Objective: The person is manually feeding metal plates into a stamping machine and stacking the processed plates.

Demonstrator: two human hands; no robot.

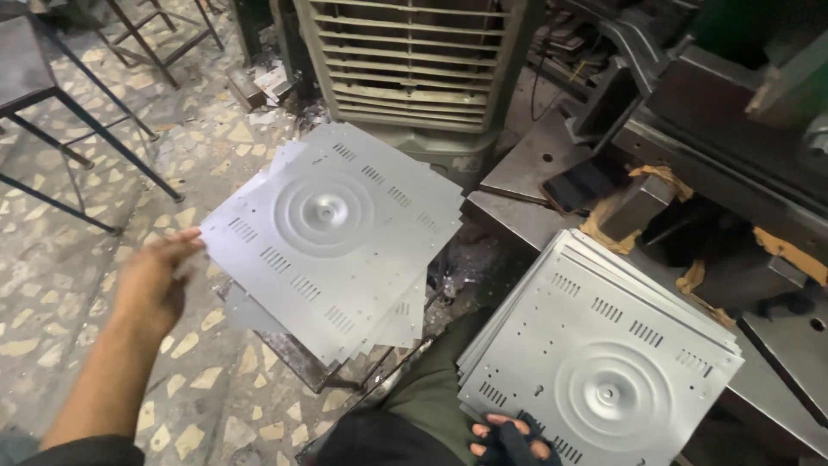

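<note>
My left hand [155, 280] reaches out over the floor, its fingertips at the left edge of a square grey metal sheet [332, 237] with a round stamped dish and rows of slots. That sheet lies tilted on top of a loose stack of like sheets [405, 315] on a low stand. My right hand [509, 438], in a dark fingerless glove, grips the near edge of a second stack of stamped sheets [604, 354] resting on my lap and the machine bed.
A louvred air cooler [414, 60] stands behind the left stack. A heavy press machine [716, 129] with padded wrapped parts fills the right. Dark metal stools [78, 112] stand on the mosaic floor [60, 259] at the left.
</note>
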